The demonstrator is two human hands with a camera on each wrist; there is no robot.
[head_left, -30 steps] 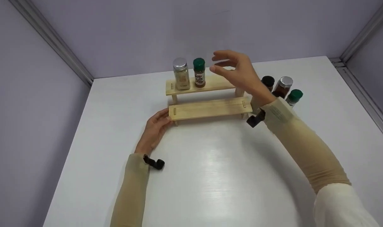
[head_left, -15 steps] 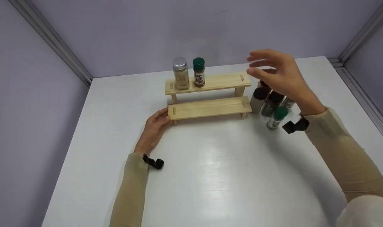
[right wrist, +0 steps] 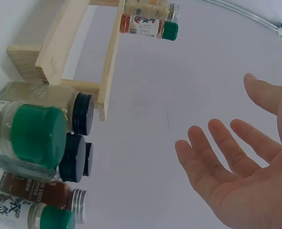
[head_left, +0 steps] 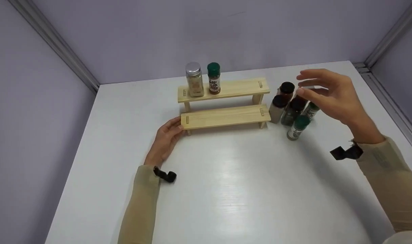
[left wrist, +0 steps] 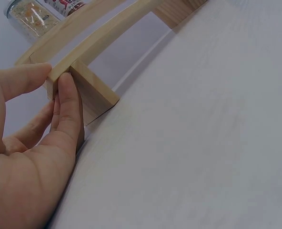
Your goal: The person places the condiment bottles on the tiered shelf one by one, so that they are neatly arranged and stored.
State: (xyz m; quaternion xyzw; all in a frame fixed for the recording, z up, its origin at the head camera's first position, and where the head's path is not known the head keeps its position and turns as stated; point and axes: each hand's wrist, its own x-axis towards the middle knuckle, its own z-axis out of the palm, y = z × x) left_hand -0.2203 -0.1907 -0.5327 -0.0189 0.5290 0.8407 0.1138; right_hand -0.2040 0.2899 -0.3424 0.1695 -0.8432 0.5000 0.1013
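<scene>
A two-tier wooden spice rack (head_left: 226,117) stands on the white table. My left hand (head_left: 165,137) pinches the left end of its lower shelf, thumb on top and fingers underneath, as the left wrist view shows. On the upper shelf stand a silver-capped spice jar (head_left: 195,81) and a green-capped spice jar (head_left: 214,79). Over the jars right of the rack hovers my right hand (head_left: 334,96), fingers spread and holding nothing. Below it are a green-capped jar (head_left: 298,128), black-capped jars (head_left: 277,109) and a second green-capped jar (head_left: 310,111). A silver-capped jar (right wrist: 41,193) is mostly hidden by my hand in the head view.
The white table (head_left: 219,189) reaches back to a pale wall (head_left: 141,40). Metal frame rails (head_left: 392,88) run along the sides. The jars at the right stand close together beside the rack's right end.
My right hand has moved right and lower, from beside the upper-shelf jars to over the cluster at the right. My left hand has stayed on the rack.
</scene>
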